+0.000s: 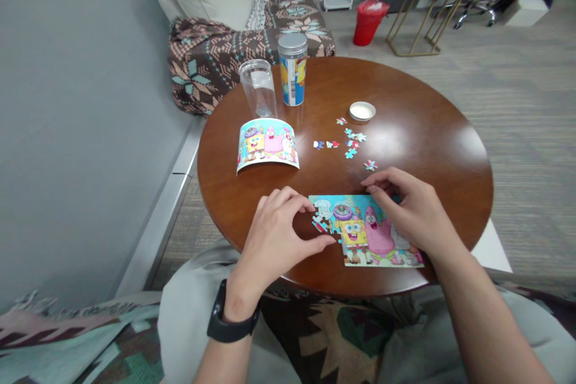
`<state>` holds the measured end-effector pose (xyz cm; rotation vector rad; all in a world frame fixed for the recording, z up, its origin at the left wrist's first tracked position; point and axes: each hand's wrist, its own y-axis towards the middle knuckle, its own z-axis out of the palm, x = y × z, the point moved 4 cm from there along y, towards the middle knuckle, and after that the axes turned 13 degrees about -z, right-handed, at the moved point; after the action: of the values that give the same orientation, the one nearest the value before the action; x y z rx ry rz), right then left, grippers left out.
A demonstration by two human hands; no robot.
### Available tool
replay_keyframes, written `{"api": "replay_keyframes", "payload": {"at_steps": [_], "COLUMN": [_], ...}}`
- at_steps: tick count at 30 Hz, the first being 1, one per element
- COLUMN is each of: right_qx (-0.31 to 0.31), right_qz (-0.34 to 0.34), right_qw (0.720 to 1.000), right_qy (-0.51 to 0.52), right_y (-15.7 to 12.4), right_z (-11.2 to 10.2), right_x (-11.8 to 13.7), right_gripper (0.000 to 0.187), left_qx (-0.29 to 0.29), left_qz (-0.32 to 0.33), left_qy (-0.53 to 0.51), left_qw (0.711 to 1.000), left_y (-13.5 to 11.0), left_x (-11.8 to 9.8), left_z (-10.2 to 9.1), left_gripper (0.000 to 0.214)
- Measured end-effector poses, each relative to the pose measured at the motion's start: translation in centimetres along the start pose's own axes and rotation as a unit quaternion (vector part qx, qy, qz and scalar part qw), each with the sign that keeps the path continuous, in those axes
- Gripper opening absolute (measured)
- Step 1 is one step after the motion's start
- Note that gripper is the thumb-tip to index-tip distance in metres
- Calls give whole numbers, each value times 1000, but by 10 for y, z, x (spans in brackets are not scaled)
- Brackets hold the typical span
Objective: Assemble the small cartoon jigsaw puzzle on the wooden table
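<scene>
A cartoon jigsaw puzzle [353, 233], mostly joined, lies near the front edge of the table, with a ragged gap at its lower left. A loose piece [320, 225] sits in that gap. My left hand [281, 237] is open at the puzzle's left side, thumb and fingers spread around the gap with nothing seen between them. My right hand [407, 207] rests over the puzzle's upper right part and covers some of it. Its fingers are loosely bent, the index and thumb tips close to the top edge, with nothing visible in them.
Several loose puzzle pieces [351, 154] lie beyond the puzzle. A curved picture sheet [268, 147] stands at left, before a clear plastic jar [260, 90] and a lidded can [293, 75]. A round lid [362, 111] lies farther right on the wooden table [418, 120].
</scene>
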<state>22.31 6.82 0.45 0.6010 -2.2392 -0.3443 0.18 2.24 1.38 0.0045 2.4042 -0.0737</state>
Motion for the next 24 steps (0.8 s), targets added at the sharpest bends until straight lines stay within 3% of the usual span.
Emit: {"api": "replay_keyframes", "payload": {"at_steps": [9,24], "right_qx": [2,7], "right_qz": [-5,4], "right_qw": [1000,1000], "right_qy": [-3,1], "right_y": [1,2], "right_z": [0,-1], "right_x": [1,4], "right_gripper": [12,13], "left_qx": [8,5], "left_qz": [6,5], "left_qy": [19,-39], "left_qw": [1000,999], "left_y": [-1,1], "left_x": [-1,4], "left_z": [2,-5], "left_gripper": [14,18]}}
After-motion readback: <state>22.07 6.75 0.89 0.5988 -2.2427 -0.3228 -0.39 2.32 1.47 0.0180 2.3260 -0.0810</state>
